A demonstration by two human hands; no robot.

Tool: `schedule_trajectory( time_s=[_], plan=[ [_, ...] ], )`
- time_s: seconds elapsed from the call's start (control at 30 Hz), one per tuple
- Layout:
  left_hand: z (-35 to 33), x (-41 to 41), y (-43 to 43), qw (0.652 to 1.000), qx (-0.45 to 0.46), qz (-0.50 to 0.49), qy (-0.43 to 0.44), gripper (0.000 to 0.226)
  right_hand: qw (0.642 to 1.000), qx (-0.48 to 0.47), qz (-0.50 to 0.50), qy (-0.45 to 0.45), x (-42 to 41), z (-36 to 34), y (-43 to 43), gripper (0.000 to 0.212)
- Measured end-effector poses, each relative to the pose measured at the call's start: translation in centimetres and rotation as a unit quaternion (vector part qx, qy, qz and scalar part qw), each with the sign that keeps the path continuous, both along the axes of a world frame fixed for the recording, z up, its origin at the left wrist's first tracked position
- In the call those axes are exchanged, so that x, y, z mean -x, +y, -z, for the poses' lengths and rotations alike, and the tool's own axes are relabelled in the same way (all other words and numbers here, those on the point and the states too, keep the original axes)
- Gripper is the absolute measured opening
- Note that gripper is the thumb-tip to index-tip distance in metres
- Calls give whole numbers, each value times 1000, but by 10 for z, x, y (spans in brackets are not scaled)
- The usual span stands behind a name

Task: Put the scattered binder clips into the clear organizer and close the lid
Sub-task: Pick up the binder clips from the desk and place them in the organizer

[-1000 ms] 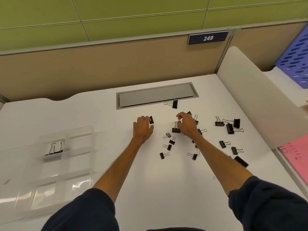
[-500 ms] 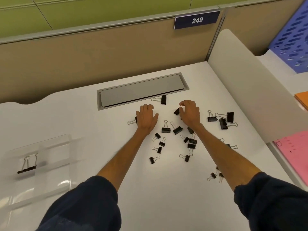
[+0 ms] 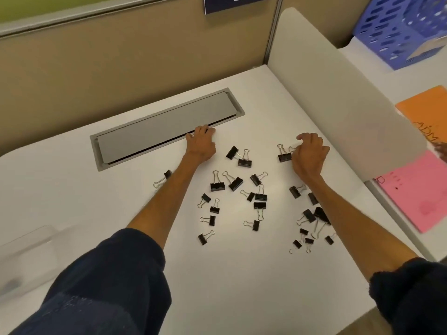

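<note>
Several black binder clips (image 3: 217,185) lie scattered on the white desk (image 3: 242,274), between and under my forearms. One lone clip (image 3: 167,175) sits left of my left forearm. My left hand (image 3: 202,145) rests with curled fingers at the edge of the grey slot cover, over the spot where a clip lay; that clip is hidden. My right hand (image 3: 310,154) is curled over the clips at the right, touching one clip (image 3: 284,156) beside its thumb. The clear organizer (image 3: 26,247) is blurred at the lower left edge, mostly out of frame.
A grey cable slot cover (image 3: 154,136) is set into the desk at the back. A white divider panel (image 3: 338,88) bounds the right side. Beyond it lie a pink sheet (image 3: 416,189), an orange folder (image 3: 428,107) and a blue basket (image 3: 396,30). A beige partition stands behind.
Both hands reached farther out: the left up to the clip by the slot cover, the right over to the right-hand group of clips. The view tilted down and right, pushing the organizer out of frame.
</note>
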State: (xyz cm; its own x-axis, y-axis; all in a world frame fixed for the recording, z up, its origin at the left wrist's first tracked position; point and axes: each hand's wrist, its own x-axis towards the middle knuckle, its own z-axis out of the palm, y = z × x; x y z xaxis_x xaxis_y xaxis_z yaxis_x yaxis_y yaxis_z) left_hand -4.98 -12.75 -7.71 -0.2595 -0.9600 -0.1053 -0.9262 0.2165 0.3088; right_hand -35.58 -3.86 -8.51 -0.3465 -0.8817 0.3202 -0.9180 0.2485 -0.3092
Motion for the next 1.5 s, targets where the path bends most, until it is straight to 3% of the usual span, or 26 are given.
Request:
schedule_trajectory(
  time_s=[0.2, 0.47, 0.67, 0.87, 1.0, 1.13, 1.33, 1.5],
  plan=[
    [3, -5, 19, 998, 6, 6, 69, 45, 999, 15, 31, -32, 30, 2, 21, 40],
    [-27, 4, 34, 995, 2, 28, 93, 56, 983, -109, -124, -81, 58, -2, 28, 64],
    [-43, 27, 47, 992, -28, 87, 83, 57, 957, -216, -179, -72, 61, -13, 17, 60],
    [-42, 40, 69, 986, -61, 131, 82, 59, 946, -249, -190, -81, 61, -19, 13, 46],
    [-44, 35, 80, 986, -55, 137, 84, 64, 966, -193, -148, -86, 51, -23, 21, 43],
    [-47, 31, 87, 986, -34, 138, 86, 71, 982, -76, -106, -133, 18, -32, 30, 44],
    [-49, 18, 102, 983, -36, 145, 106, 73, 949, -49, -158, -267, -63, -34, 41, 41],
    [-61, -13, 123, 989, -38, 92, 107, 102, 927, -57, -210, -306, -120, -39, 52, 45]
  ],
)
